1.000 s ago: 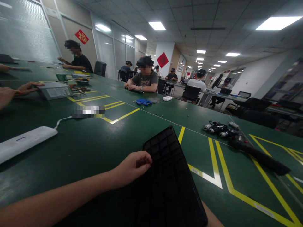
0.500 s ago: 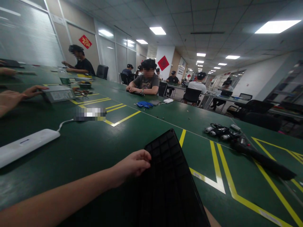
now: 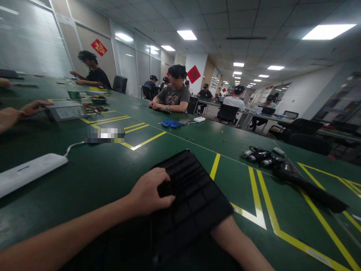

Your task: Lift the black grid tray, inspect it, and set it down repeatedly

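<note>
A flat black panel point(image 3: 194, 188) with a grid of raised squares is held tilted above the green table, close to me. My right hand point(image 3: 222, 226) reaches under its lower right edge and supports it, the fingers hidden behind. On the panel's left side rests my left hand point(image 3: 153, 190), fingers curled and thumb stretched along the surface. Between that thumb and the fingers is a dark lump, too dark to tell apart from the panel.
A white power strip point(image 3: 34, 173) lies at left, near a grey metal box point(image 3: 66, 110) touched by another person's hand point(image 3: 35, 107). Blue gloves point(image 3: 171, 124) lie farther back. Black cables with silver connectors point(image 3: 261, 156) and a long black object point(image 3: 313, 190) sit at right.
The panel has turned and tipped, its top corner moving left. My right hand and forearm have come into clearer view beneath it. My left hand has shifted left, its thumb and fingers farther apart.
</note>
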A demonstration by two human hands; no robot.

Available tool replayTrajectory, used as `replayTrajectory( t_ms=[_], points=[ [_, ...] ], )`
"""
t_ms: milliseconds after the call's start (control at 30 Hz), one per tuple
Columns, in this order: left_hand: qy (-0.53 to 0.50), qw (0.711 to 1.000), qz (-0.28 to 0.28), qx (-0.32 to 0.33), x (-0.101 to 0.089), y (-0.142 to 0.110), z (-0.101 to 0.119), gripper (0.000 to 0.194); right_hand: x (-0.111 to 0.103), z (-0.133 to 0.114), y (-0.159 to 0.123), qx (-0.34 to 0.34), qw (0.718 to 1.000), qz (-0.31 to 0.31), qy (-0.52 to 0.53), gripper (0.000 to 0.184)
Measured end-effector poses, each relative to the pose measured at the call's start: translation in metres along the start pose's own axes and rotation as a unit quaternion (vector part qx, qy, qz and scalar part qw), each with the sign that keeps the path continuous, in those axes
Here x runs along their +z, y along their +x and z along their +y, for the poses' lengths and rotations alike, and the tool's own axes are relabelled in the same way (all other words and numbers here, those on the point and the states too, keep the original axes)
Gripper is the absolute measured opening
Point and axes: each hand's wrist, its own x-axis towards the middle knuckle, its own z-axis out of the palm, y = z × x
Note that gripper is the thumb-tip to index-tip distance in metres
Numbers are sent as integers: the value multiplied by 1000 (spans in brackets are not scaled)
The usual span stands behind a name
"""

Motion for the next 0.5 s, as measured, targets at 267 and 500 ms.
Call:
replayTrajectory(
  t_ms=[267,500],
  points=[
    [204,946,44,-249,-48,25,-96,41,-32,68,8,208,968,6,-144,50],
    [192,930,29,-312,-56,14,-129,54,-29,84,4,217,952,-15,-216,52]
  ],
)
